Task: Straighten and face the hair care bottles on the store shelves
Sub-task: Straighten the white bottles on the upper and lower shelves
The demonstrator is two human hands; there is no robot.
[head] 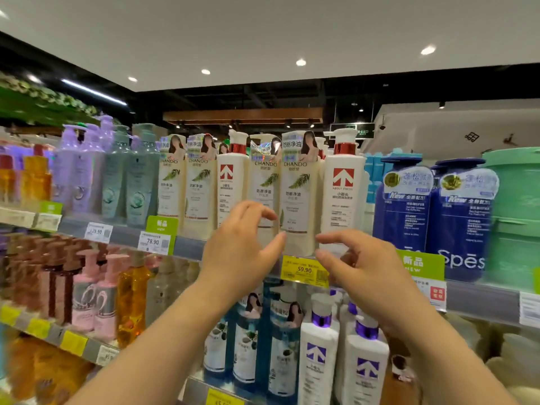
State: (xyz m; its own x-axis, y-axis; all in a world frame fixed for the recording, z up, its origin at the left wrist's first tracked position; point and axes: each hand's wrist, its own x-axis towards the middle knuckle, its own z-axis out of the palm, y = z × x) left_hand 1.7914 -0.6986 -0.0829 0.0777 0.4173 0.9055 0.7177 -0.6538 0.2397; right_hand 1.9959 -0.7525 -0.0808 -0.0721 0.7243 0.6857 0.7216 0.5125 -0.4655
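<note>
Currently both hands, left hand (239, 247) and right hand (362, 267), are held loosely spread, nothing gripped, before the CHANDO bottle (296, 197) on the top shelf (187, 247). Risk: neighbouring red-arrow bottle (343, 194) could be knocked over if nudged.

A single head-worn wide-angle camera faces the top shelf (187, 247) of a store's hair care aisle from close range, tilted slightly upward so the ceiling (263, 30) fills the upper frame; edges bow with lens distortion.
</note>
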